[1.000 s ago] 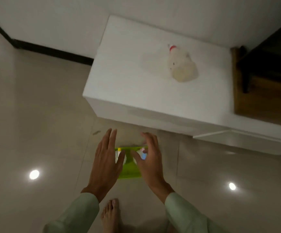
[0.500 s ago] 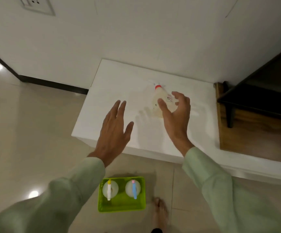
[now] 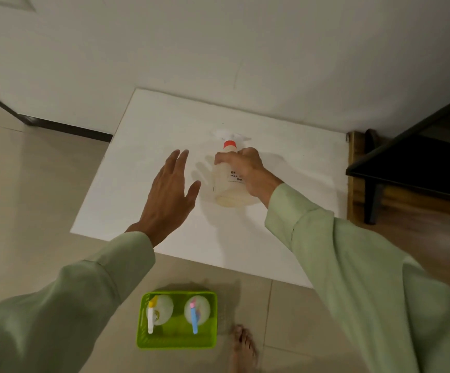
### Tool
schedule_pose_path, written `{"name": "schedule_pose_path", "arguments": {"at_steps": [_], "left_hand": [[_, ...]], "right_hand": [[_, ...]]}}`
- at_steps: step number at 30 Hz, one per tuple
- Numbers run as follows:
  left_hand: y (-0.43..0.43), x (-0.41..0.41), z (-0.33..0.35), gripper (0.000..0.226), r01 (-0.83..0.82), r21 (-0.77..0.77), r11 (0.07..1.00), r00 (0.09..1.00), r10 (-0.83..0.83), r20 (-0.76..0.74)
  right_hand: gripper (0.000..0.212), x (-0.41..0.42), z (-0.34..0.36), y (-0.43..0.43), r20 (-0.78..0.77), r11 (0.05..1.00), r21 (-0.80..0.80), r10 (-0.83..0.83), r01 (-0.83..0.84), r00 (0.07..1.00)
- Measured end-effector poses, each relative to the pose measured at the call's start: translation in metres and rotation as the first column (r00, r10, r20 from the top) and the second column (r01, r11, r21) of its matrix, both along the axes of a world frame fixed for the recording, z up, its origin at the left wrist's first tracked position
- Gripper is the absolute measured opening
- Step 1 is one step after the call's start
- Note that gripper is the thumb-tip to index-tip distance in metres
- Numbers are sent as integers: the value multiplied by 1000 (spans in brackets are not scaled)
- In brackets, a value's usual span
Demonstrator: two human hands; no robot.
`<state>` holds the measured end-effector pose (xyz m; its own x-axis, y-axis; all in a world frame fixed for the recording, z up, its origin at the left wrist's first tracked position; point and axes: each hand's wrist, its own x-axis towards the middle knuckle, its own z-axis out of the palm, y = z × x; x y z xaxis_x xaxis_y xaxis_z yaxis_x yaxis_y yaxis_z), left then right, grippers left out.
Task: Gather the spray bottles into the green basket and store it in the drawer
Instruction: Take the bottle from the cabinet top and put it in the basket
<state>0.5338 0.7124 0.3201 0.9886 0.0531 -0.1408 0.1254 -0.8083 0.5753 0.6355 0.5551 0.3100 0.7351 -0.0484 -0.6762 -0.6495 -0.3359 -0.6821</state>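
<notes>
A clear spray bottle (image 3: 226, 189) with a red collar and white trigger head stands on the white cabinet top (image 3: 143, 157). My right hand (image 3: 245, 168) is wrapped around its shoulder and side. My left hand (image 3: 168, 195) hovers flat and open just left of the bottle, touching nothing. On the floor below, the green basket (image 3: 176, 343) holds two spray bottles, one with a yellow-and-white trigger (image 3: 152, 313) and one with a pink-and-blue trigger (image 3: 195, 316).
A white wall rises right behind the cabinet. A dark table frame (image 3: 406, 168) over a wooden surface (image 3: 420, 224) stands to the right. My bare foot (image 3: 242, 345) rests on the tiled floor beside the basket's right side.
My hands rose from the basket on the floor to the cabinet top. The right hand has closed around the red-collared bottle, and the left hand has drawn nearer to it.
</notes>
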Motion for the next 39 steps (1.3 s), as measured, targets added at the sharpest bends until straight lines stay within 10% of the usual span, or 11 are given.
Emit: {"name": "schedule_pose_path", "arguments": {"at_steps": [17,39], "left_hand": [[57,-155,-6,65,87,-166,982,996,-92,-19],[116,-341,-199,67,30,-110,994,963,-58,-265]], "right_hand": [[30,-220,43,20,177,887,433,-257,159,950],[36,-476,-257,127,547,907,-260,-143,330,825]]}}
